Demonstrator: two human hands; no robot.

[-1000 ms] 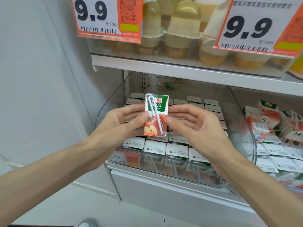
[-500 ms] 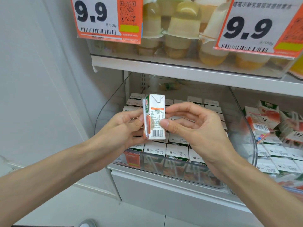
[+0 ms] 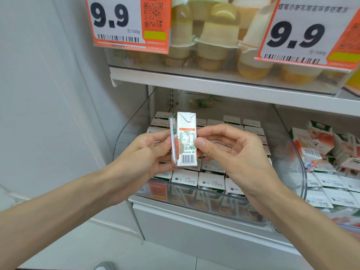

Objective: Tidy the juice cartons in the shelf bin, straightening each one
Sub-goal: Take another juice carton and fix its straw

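Observation:
A small juice carton (image 3: 184,137) stands upright in the air in front of the clear shelf bin (image 3: 206,199). Its white side panel with the nutrition table and barcode faces me, and the wrapped straw runs down its left edge. My left hand (image 3: 148,152) pinches its left side. My right hand (image 3: 229,151) pinches its right side with the thumb on the panel. Inside the bin, several rows of upright cartons (image 3: 211,180) show their white tops.
A second bin at the right holds jumbled, tilted cartons (image 3: 319,145). The shelf above (image 3: 224,84) carries jelly cups (image 3: 214,45) and two orange 9.9 price tags (image 3: 124,22). A grey wall lies to the left; a shoe tip (image 3: 103,266) shows at the floor.
The carton has turned in my hands from its red-and-green front with the straw to its white barcode side. It stays at about the same place.

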